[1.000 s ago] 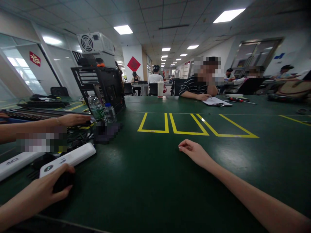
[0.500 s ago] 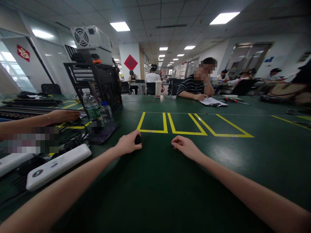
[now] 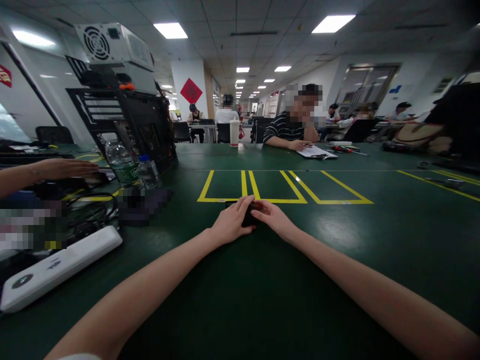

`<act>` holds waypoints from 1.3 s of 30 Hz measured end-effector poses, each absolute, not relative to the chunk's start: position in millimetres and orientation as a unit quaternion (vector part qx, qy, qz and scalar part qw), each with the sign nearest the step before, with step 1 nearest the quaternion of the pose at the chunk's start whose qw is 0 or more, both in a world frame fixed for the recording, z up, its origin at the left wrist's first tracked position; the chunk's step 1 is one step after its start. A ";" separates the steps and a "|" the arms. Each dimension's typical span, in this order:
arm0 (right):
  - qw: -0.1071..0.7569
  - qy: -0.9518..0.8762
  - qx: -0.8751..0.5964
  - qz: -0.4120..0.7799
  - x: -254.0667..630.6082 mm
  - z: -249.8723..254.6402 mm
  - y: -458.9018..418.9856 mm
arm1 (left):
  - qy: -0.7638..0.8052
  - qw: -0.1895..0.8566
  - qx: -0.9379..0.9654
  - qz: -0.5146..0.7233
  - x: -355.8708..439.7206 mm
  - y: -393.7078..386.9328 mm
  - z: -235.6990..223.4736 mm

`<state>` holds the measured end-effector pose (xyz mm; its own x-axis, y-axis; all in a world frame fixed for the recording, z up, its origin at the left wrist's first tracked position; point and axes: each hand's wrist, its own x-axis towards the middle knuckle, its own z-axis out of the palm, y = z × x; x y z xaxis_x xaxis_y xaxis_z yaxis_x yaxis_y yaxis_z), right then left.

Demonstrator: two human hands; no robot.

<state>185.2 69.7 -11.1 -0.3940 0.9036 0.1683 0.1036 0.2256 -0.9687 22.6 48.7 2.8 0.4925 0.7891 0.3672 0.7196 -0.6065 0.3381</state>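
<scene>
My left hand [image 3: 233, 221] is closed round a small black object [image 3: 248, 218] just in front of the yellow tape. Most of that object is covered by my fingers, so its kind does not show. From the other side my right hand [image 3: 274, 218] meets it, fingers bent and the tips against its right side. Both hands are low over the green table [image 3: 247, 295], close together at its middle.
At the left are a white power strip [image 3: 62, 267], cables, a water bottle [image 3: 122, 162], a smaller blue-capped bottle [image 3: 150, 172] and an open computer case [image 3: 146, 132]. Another person's hand [image 3: 62, 170] reaches in there. Across sits a person [image 3: 287, 127] with a clipboard [image 3: 317, 152].
My left hand has moved right with the black object, and my right hand's fingers have come onto it. The view has turned slightly right. The other person's hand at the left has shifted.
</scene>
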 end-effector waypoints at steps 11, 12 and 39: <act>0.387 -0.717 -0.363 0.453 185.8 -12.0 64.2 | 0.380 0.059 0.885 0.264 12.2 59.0 -0.9; 0.388 -0.716 -0.362 0.454 185.9 -12.3 64.4 | 0.384 0.053 0.884 0.260 11.9 58.5 -0.7; 0.410 -0.719 -0.316 0.463 186.7 -14.6 60.7 | 0.350 0.030 0.895 0.276 11.1 59.2 -3.7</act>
<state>186.7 60.7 -14.6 -0.4637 0.8347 0.2971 0.0743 0.3708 -0.9257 11.1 59.2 -3.7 0.6023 0.6423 0.4740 0.6095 -0.7535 0.2465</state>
